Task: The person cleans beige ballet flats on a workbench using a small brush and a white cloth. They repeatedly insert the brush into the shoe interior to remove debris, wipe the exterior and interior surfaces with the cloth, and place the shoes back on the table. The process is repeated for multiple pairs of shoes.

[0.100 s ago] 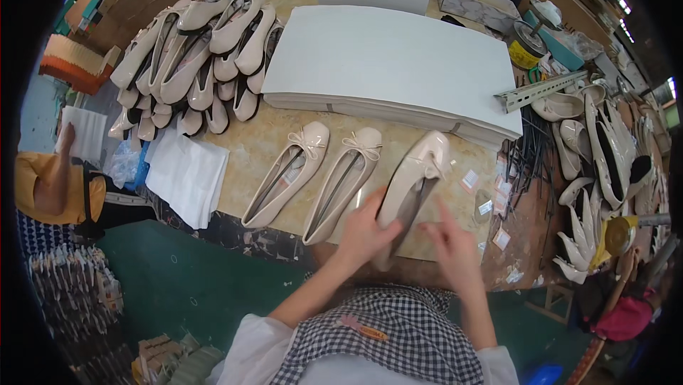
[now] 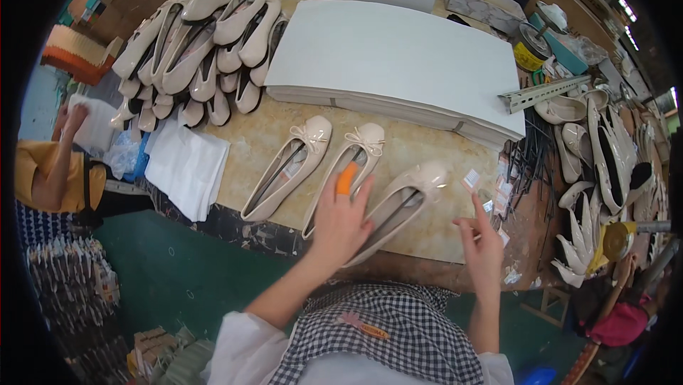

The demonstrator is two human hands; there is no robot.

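Note:
Three beige ballet flats with bows lie slanted in a row on the table: a left shoe (image 2: 288,171), a middle shoe (image 2: 367,144) and a blurred right shoe (image 2: 423,178). My left hand (image 2: 340,221) is over the middle shoe and hides part of it. Its fingers are apart, one wearing an orange finger cover (image 2: 346,178), and its thumb side is close to the right shoe. To the right of that shoe, my right hand (image 2: 484,246) is off the shoes, index finger stretched out and the others partly bent. Nothing shows in it. Small labels (image 2: 470,179) lie near its fingertip.
Behind the shoes is a stack of white board (image 2: 398,57). More beige flats (image 2: 192,50) pile up at the far left, beside white paper sheets (image 2: 186,168). Black strips (image 2: 537,168) and other shoes (image 2: 605,150) are at right. Another person's arm (image 2: 60,157) is at left.
My left hand has let go of the right shoe and moved left over the middle one. The right shoe now rests lower on the table. My right hand has shifted right.

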